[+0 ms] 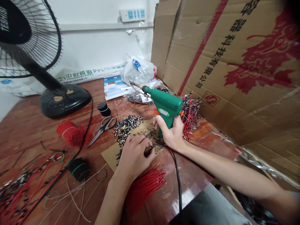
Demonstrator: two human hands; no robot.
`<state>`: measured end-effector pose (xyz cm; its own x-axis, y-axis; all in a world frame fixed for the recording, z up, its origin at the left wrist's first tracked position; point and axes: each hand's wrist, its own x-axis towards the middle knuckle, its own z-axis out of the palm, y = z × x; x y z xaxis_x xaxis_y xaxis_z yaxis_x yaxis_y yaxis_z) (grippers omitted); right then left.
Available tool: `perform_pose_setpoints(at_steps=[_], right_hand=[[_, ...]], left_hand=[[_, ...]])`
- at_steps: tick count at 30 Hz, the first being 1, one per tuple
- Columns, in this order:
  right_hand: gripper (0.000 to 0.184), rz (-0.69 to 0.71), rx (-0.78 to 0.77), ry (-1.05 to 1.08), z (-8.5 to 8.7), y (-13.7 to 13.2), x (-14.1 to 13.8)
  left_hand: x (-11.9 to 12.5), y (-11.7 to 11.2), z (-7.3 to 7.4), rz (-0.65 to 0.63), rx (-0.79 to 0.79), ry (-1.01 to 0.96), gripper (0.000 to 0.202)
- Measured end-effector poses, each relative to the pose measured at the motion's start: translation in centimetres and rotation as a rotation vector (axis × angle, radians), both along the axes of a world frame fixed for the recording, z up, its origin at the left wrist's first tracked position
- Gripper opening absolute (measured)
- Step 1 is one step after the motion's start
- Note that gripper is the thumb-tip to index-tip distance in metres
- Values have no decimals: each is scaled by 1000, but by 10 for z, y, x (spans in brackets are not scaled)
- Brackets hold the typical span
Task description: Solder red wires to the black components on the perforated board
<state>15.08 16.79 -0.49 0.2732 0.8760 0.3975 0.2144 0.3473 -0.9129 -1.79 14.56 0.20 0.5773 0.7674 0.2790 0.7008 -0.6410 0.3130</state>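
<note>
Fingers [159, 119] of the right hand [172, 134] around a green soldering gun [165, 104]

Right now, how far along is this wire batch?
Looks done: red wires with black tips, heaped at right. In hand: the right hand grips a green soldering gun; the left hand touches small black parts on brown paper. Apparently left: loose red wires and more black parts.

— Green soldering gun [165, 107] up in the right hand [170, 132], wrapped round the grip, tip aimed at the worktop's [30, 134] far edge!

— And the left hand [133, 157]?

— Down on a brown card sheet [112, 157], right beside a heap of small black-and-silver terminals [126, 128]!
</note>
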Motion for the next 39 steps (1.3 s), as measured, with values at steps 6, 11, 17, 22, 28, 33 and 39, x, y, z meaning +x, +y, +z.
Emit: perform_pose_setpoints(at_steps=[6, 11, 17, 22, 28, 33, 39], right_hand=[[40, 7, -3, -24, -1, 0, 1], [40, -3, -8, -34, -2, 0, 1], [42, -2, -10, -52, -1, 1, 1], [46, -14, -13, -68, -3, 2, 2], [52, -33, -46, -91, -2, 1, 1], [52, -36, -64, -92, -2, 0, 1], [52, -18, -80, -54, -3, 2, 0]], left_hand=[[1, 0, -3, -8, -4, -1, 14], [-5, 3, 10, 18, 17, 9, 14], [-39, 10, 38, 197, -143, 124, 18], [-41, 11, 40, 228, -359, 283, 18], [-33, 9, 45, 230, -368, 387, 19], [-37, 10, 44, 219, -386, 375, 21], [-39, 11, 40, 230, -401, 324, 18]])
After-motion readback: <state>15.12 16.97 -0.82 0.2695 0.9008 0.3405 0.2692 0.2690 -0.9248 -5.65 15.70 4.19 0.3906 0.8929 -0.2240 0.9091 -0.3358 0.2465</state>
